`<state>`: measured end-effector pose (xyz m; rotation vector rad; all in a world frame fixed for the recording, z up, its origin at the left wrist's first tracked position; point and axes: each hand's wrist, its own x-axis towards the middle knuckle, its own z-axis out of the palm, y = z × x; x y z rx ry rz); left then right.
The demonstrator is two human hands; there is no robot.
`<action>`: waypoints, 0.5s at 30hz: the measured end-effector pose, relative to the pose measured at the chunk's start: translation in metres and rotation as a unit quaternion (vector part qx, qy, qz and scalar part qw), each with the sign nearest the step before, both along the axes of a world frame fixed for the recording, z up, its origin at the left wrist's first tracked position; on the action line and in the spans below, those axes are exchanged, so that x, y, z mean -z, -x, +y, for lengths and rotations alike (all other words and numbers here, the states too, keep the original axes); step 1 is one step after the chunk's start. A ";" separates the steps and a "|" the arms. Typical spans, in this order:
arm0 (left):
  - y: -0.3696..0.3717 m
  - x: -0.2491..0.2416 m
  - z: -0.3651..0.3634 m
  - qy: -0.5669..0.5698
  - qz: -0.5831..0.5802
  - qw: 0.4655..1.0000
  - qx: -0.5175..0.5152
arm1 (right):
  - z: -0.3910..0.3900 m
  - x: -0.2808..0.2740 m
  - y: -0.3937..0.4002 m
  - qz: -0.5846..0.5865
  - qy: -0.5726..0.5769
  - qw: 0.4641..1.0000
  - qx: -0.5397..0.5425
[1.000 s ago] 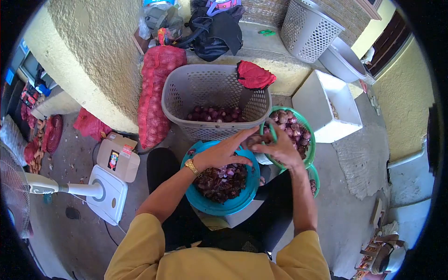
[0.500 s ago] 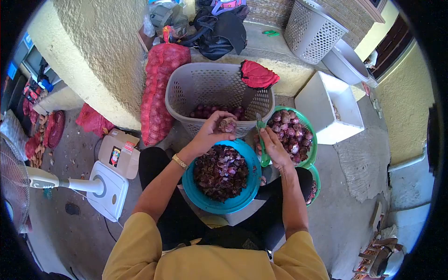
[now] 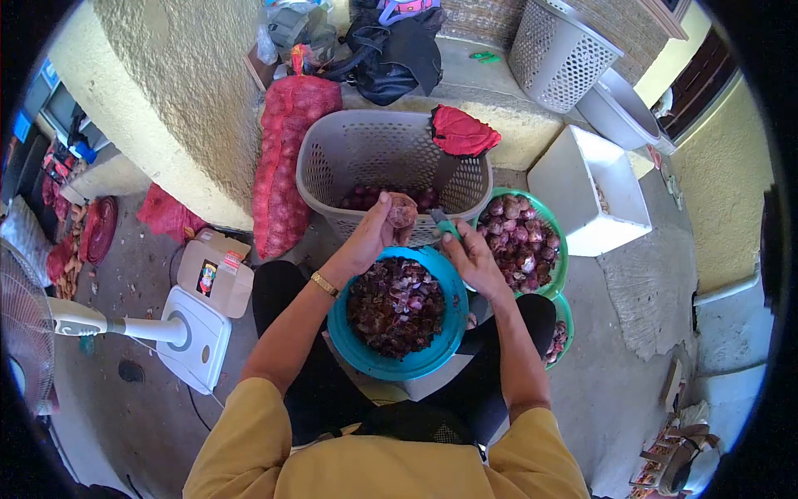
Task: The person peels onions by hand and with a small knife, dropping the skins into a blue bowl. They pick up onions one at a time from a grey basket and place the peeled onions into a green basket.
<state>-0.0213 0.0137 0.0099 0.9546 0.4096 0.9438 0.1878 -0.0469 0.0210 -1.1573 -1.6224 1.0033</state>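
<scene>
A red onion (image 3: 403, 212) is held up in my left hand (image 3: 371, 241), its fingers closed around it. My right hand (image 3: 475, 262) grips a small knife (image 3: 447, 226) with a green handle, the short blade pointing toward the onion with a gap between them. Below both hands sits a blue basin (image 3: 338, 343) filled with dark onion skins (image 3: 395, 308). Beside my right hand, a green basket (image 3: 564, 249) holds many red onions (image 3: 524, 237). Just beyond my left hand stands a grey perforated basket (image 3: 324, 158) with some onions at its bottom.
A red mesh sack (image 3: 287, 166) of onions leans by the pillar. A white box (image 3: 582, 200) stands right of the green basket. On the left are a fan base (image 3: 195, 333) and a cardboard box (image 3: 218, 274). A red cloth (image 3: 464, 131) hangs over the grey basket's rim.
My right hand has moved left and turned, bringing the knife from above the green basket's edge toward the onion. My left hand has tilted the onion slightly.
</scene>
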 end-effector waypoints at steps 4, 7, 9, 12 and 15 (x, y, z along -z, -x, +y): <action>-0.002 0.005 0.001 0.010 0.017 0.999 0.036 | -0.001 -0.015 0.005 -0.146 -0.047 0.986 0.060; -0.003 0.012 0.001 -0.008 0.027 0.997 0.067 | 0.002 -0.016 0.008 -0.199 -0.094 0.969 0.114; -0.004 0.016 0.000 0.004 0.058 0.997 0.058 | 0.004 -0.023 0.011 -0.228 -0.111 0.960 0.119; -0.006 0.020 -0.001 0.006 0.119 0.992 0.028 | 0.005 -0.024 0.010 -0.270 -0.133 0.946 0.121; -0.013 0.016 -0.006 -0.007 0.153 0.988 -0.019 | 0.006 -0.030 0.012 -0.296 -0.150 0.936 0.121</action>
